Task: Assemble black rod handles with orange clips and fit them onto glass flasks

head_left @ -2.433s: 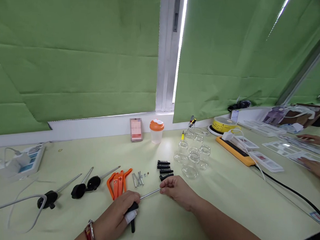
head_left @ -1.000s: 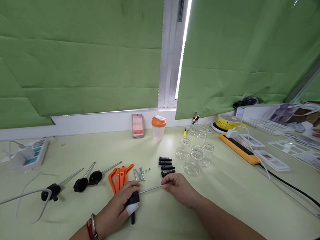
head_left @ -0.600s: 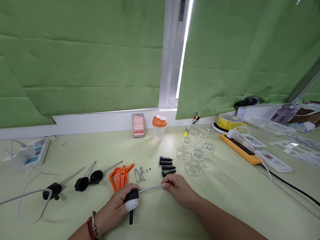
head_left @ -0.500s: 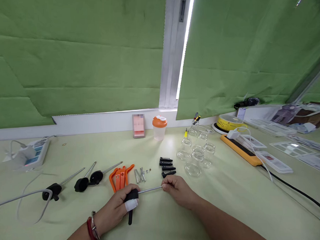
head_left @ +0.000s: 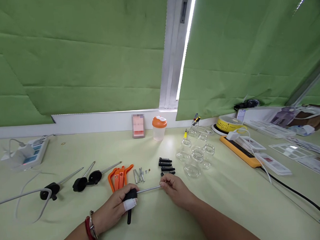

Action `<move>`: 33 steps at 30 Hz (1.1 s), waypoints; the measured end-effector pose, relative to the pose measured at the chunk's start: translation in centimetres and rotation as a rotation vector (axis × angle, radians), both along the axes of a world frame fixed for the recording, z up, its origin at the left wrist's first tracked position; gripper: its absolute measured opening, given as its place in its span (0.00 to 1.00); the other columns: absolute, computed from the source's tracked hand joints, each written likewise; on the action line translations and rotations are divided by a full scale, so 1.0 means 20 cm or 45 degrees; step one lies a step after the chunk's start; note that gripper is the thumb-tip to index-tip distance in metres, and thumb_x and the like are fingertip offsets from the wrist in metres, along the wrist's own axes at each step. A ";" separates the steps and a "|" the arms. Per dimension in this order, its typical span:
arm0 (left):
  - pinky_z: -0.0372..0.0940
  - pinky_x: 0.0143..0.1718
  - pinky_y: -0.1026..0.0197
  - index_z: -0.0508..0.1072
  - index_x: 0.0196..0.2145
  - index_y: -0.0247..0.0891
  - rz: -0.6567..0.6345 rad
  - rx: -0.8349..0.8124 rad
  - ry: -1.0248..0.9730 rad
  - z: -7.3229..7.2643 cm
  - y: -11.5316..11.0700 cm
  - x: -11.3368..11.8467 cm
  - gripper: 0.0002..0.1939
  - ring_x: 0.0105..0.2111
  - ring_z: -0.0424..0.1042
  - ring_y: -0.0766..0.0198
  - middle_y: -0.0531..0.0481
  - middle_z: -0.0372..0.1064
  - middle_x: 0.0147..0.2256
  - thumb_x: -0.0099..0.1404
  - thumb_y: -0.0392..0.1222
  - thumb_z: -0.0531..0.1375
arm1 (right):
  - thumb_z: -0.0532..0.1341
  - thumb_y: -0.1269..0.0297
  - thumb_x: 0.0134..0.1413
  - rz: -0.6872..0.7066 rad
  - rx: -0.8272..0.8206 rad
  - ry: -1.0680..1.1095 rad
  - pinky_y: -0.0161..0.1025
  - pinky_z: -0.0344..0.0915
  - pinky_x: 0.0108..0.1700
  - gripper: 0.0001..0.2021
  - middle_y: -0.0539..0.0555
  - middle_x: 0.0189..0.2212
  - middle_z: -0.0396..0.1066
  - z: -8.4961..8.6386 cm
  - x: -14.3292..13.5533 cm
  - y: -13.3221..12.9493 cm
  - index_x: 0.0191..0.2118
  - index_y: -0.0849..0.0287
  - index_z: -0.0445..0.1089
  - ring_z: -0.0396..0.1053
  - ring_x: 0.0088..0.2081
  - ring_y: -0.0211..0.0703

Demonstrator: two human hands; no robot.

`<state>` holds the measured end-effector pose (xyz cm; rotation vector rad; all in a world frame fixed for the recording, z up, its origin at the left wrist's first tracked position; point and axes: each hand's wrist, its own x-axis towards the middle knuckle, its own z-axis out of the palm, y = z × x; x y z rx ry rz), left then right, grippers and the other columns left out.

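In my left hand [head_left: 114, 207], which has white tape on one finger, is a black plastic head [head_left: 130, 194] with a thin metal rod [head_left: 148, 189] pointing right. A black tab sticks out below that hand. My right hand [head_left: 177, 191] pinches the rod's far end, hiding its tip. Just beyond the left hand lie orange plastic levers [head_left: 121, 178], partly covered by it. Several metal pins [head_left: 139, 175] and tiny loose bits [head_left: 146, 172] lie to their right. Beyond my right hand, black pieces with springs [head_left: 166, 164] are lined up.
Three similar black-headed rods [head_left: 52, 190] lie at left beside a looped white cable [head_left: 33, 192]. Several clear glass jars [head_left: 192, 169] stand right of centre. Behind are an orange-lidded cup [head_left: 159, 129] and a phone-like screen [head_left: 138, 126]. An orange power strip [head_left: 241, 152] lies at right.
The view has shifted very slightly. Both hands keep the same hold on the black-headed rod.
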<state>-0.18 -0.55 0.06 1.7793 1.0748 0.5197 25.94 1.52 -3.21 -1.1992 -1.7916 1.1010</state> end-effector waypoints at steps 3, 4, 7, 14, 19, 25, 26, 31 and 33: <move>0.57 0.32 0.63 0.65 0.43 0.41 0.006 0.000 -0.004 -0.01 0.00 0.00 0.14 0.31 0.56 0.64 0.54 0.57 0.32 0.64 0.51 0.52 | 0.54 0.56 0.58 0.030 -0.092 0.088 0.33 0.51 0.26 0.11 0.46 0.21 0.55 0.00 0.00 0.00 0.32 0.59 0.62 0.51 0.24 0.35; 0.57 0.32 0.64 0.65 0.43 0.41 0.010 -0.008 -0.013 -0.01 0.00 0.00 0.14 0.31 0.56 0.64 0.54 0.56 0.32 0.64 0.51 0.52 | 0.54 0.56 0.58 0.037 -0.110 0.112 0.33 0.51 0.26 0.11 0.46 0.21 0.55 0.01 0.00 0.00 0.31 0.59 0.62 0.52 0.24 0.35; 0.56 0.30 0.64 0.64 0.43 0.41 0.025 -0.048 -0.043 -0.01 0.00 0.00 0.14 0.29 0.55 0.65 0.55 0.55 0.30 0.64 0.51 0.52 | 0.56 0.58 0.56 0.063 -0.180 0.194 0.33 0.52 0.27 0.10 0.47 0.22 0.58 0.03 0.00 0.00 0.32 0.60 0.64 0.54 0.25 0.35; 0.55 0.28 0.64 0.63 0.44 0.41 0.033 -0.069 -0.047 -0.01 0.00 0.00 0.15 0.27 0.55 0.66 0.56 0.53 0.29 0.64 0.51 0.53 | 0.60 0.63 0.49 0.068 -0.292 0.304 0.32 0.49 0.26 0.06 0.46 0.22 0.58 0.04 0.01 0.01 0.31 0.60 0.66 0.52 0.24 0.33; 0.55 0.29 0.64 0.63 0.45 0.42 0.022 -0.073 -0.053 -0.01 0.00 0.00 0.14 0.27 0.55 0.66 0.56 0.53 0.29 0.65 0.50 0.53 | 0.59 0.61 0.52 0.072 -0.298 0.209 0.32 0.47 0.24 0.07 0.46 0.20 0.58 0.06 0.01 0.00 0.30 0.60 0.65 0.50 0.22 0.33; 0.55 0.29 0.64 0.63 0.44 0.41 0.021 -0.079 -0.059 0.00 0.00 0.00 0.13 0.28 0.54 0.66 0.56 0.53 0.29 0.65 0.49 0.53 | 0.57 0.57 0.55 0.082 -0.251 0.136 0.32 0.48 0.24 0.11 0.47 0.22 0.59 0.06 0.02 0.00 0.28 0.60 0.64 0.51 0.22 0.33; 0.55 0.29 0.64 0.63 0.43 0.41 0.019 -0.075 -0.062 0.00 0.00 0.00 0.13 0.28 0.55 0.66 0.56 0.53 0.29 0.65 0.49 0.53 | 0.57 0.56 0.55 0.081 -0.242 0.123 0.32 0.49 0.24 0.12 0.47 0.22 0.59 0.06 0.02 0.00 0.28 0.60 0.63 0.51 0.22 0.33; 0.56 0.29 0.64 0.63 0.43 0.41 0.019 -0.092 -0.092 0.00 0.00 0.01 0.13 0.28 0.55 0.66 0.56 0.53 0.29 0.64 0.50 0.53 | 0.55 0.52 0.57 0.070 -0.197 0.056 0.32 0.51 0.25 0.16 0.48 0.23 0.61 0.06 0.01 0.00 0.29 0.61 0.66 0.54 0.24 0.34; 0.56 0.28 0.64 0.63 0.44 0.41 0.031 -0.113 -0.112 0.00 0.00 0.00 0.14 0.27 0.55 0.66 0.56 0.53 0.29 0.64 0.50 0.53 | 0.54 0.51 0.57 0.062 -0.203 0.053 0.32 0.52 0.26 0.17 0.49 0.23 0.61 0.06 0.01 0.00 0.31 0.61 0.67 0.54 0.24 0.34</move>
